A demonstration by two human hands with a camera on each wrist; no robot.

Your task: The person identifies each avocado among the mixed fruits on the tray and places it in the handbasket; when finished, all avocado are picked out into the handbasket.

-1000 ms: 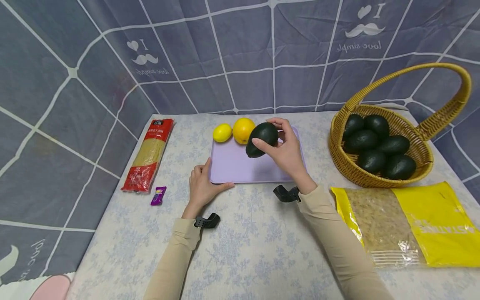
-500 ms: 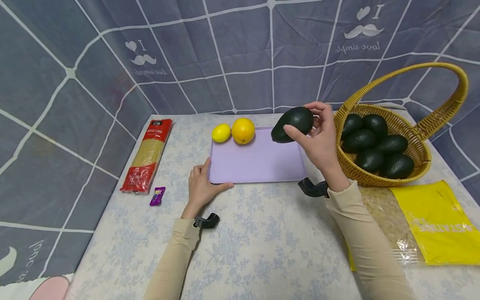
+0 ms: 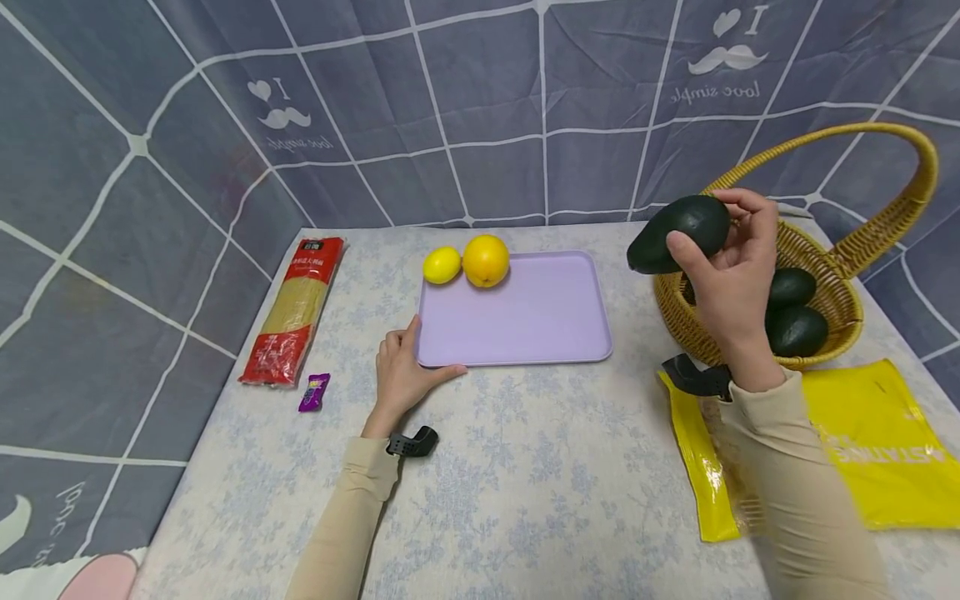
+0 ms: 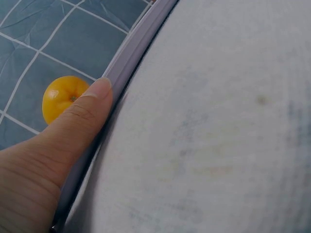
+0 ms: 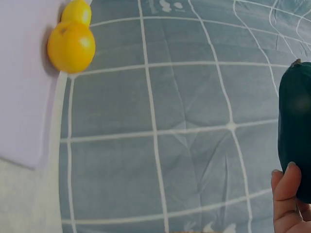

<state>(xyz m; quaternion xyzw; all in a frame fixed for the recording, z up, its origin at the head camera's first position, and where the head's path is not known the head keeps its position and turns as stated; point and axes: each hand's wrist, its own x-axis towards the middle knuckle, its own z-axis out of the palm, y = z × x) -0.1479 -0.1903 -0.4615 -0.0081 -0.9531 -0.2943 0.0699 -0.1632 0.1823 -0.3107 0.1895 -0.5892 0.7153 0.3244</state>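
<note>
My right hand (image 3: pixel 735 275) grips a dark green avocado (image 3: pixel 678 233), holding it up over the left part of the wicker basket (image 3: pixel 678 321). The right wrist view has the avocado (image 5: pixel 296 126) at its right edge with fingertips against it. Several more avocados (image 3: pixel 797 332) lie in the basket, partly hidden by the hand. My left hand (image 3: pixel 405 371) rests at the near left corner of the lilac tray (image 3: pixel 517 321), thumb along the front rim. In the left wrist view the thumb (image 4: pixel 82 116) lies against the tray's edge. A lemon (image 3: pixel 442 265) and an orange (image 3: pixel 486 261) sit at the tray's back left.
On the left lie a red pack of noodles (image 3: pixel 296 312) and a small purple wrapped sweet (image 3: pixel 314 392). A yellow bag (image 3: pixel 885 450) lies in front of the basket, partly under the right forearm. A grey checked cloth (image 3: pixel 495 108) hangs behind the table.
My right hand has carried the avocado from above the tray rightward to the basket's left side. The left hand has stayed at the tray's corner.
</note>
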